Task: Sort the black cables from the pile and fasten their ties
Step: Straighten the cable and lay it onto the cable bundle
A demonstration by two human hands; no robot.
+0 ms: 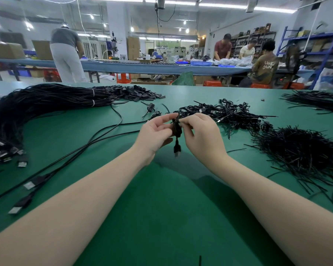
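Observation:
A small coiled black cable (pixel 176 131) hangs between both hands above the green table (pixel 161 198), its plug end dangling below. My left hand (pixel 154 133) holds the coil from the left with curled fingers. My right hand (pixel 202 135) pinches the coil's top, where a thin tie sticks up. Behind the hands lies a heap of coiled, tied black cables (pixel 229 114). A big bundle of long black cables (pixel 37 106) lies at the far left. A pile of loose black ties (pixel 300 150) lies at the right.
Three loose long cables (pixel 81 150) with USB plugs run across the table's left side. Two small coiled cables (pixel 151 110) lie past the hands. More ties (pixel 315 100) lie at the far right. People work at a long bench (pixel 142 66) behind the table.

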